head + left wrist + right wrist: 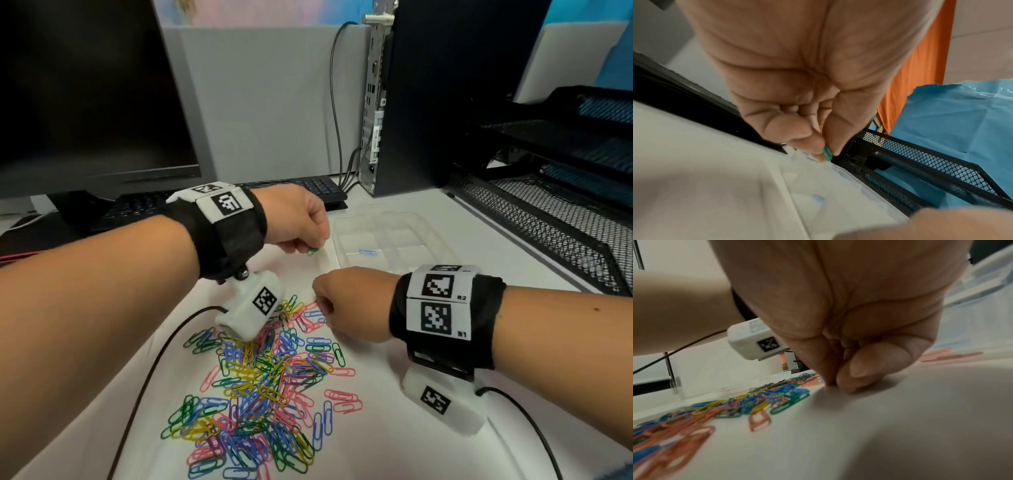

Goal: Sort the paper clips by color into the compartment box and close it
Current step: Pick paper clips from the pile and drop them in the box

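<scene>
Head view, left hand fingers pinching green clip, right hand fingers pinched together (contents unclear)

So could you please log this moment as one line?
left hand: pinching green clip by box | right hand: fingertips down at pile edge | box: open

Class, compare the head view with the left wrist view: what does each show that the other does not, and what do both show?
Only the head view shows the pile of mixed-colour paper clips on the desk, the right hand at the pile's edge, the monitor and the keyboard.

Only the left wrist view shows the orange cloth behind the desk.

Both show the left hand pinching a green paper clip beside the clear compartment box, which holds a blue clip, and the black mesh tray.
</scene>
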The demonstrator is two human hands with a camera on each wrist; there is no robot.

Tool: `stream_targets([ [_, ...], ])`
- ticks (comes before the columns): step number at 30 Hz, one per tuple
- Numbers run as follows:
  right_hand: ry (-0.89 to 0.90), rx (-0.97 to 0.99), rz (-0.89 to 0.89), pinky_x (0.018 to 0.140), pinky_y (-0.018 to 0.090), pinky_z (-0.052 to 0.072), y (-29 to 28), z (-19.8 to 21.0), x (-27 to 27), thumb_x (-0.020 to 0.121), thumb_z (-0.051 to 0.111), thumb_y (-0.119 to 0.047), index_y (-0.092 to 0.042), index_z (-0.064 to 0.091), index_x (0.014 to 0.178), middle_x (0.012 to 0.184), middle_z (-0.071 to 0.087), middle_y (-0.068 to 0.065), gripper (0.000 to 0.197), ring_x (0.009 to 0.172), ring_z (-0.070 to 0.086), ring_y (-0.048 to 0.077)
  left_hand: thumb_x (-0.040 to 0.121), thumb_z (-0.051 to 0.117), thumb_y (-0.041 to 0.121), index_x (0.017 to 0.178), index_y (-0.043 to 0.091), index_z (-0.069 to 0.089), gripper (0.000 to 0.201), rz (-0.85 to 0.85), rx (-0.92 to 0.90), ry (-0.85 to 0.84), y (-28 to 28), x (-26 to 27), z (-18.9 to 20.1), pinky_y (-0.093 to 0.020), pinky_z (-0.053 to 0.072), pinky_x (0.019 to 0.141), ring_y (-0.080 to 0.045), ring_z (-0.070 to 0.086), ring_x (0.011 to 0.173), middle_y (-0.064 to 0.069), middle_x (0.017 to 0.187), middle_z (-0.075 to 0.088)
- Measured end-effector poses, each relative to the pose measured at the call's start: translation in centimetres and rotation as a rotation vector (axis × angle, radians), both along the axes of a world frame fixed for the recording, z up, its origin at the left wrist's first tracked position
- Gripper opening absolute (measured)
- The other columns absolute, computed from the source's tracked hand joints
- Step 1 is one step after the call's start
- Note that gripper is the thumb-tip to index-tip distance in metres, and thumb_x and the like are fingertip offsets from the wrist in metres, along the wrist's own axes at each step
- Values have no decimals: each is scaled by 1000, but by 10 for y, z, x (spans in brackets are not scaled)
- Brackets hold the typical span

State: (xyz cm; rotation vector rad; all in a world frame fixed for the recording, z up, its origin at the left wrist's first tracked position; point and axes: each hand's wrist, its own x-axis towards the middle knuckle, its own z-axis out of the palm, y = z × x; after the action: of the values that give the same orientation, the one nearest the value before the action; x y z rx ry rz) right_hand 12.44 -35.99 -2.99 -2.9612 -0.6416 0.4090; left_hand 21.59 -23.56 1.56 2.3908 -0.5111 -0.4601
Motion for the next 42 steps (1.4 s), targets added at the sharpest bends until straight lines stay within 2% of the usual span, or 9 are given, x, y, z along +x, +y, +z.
stream_targets([
  [6,58,19,19,57,28,39,-2,4,-12,88,55,-19,-12,58,90,89,58,6,9,81,55,25,82,64,-1,84,12,66,13,-31,-31,-50,-36,15,3,-24,53,56,-15,60,60,-9,75,66],
  [9,60,68,27,54,25,35,-6,5,-18,86,55,-16,-14,54,87,87,56,5,2,79,52,24,82,64,-2,78,14,64,16,-19,-32,-61,-50,24,-2,-27,56,59,-16,60,58,-7,69,66],
  [12,107,183,-1,58,29,36,-14,5,-18,82,53,-8,-15,54,86,90,60,7,9,78,51,22,82,62,-4,76,13,63,18,19,-51,-78,-56,34,-7,-32,58,63,-18,61,56,-8,67,64],
  [16,120,242,-38,58,22,38,-22,3,-18,80,56,-8,-20,57,96,80,52,-10,20,75,49,14,84,64,-3,90,10,67,15,93,-96,-90,-54,42,-10,-32,61,67,-21,67,66,-8,77,64],
  [23,60,305,-87,54,20,32,-15,1,-10,85,59,-12,-24,56,110,74,46,-14,28,63,44,2,85,61,4,89,12,68,11,-22,212,-132,-14,22,-2,-25,57,56,-15,67,63,-9,81,72],
  [27,27,239,-103,53,19,34,-1,3,-2,85,54,-8,-18,58,107,82,50,-9,24,75,50,15,86,63,8,87,13,68,7,-95,380,-52,12,3,-7,-22,52,54,-14,67,62,-9,82,74],
  [32,19,97,-97,57,24,36,11,6,3,86,53,-8,-16,55,95,93,56,0,13,84,53,21,85,66,13,86,13,68,3,-151,434,-28,27,-17,-15,-21,51,55,-12,64,63,-8,83,73],
  [36,9,-1,-92,52,24,37,15,8,2,86,52,-8,-8,62,98,90,61,7,15,85,61,27,81,70,18,80,17,68,3,-237,465,-136,23,-32,-26,-25,50,62,-12,58,66,0,78,69],
  [42,46,-48,-82,48,22,36,10,12,-8,88,53,-16,-8,64,95,67,50,0,15,62,51,18,76,74,17,79,18,66,9,-279,432,-179,8,-43,-34,-28,52,73,-15,63,71,1,80,71],
])
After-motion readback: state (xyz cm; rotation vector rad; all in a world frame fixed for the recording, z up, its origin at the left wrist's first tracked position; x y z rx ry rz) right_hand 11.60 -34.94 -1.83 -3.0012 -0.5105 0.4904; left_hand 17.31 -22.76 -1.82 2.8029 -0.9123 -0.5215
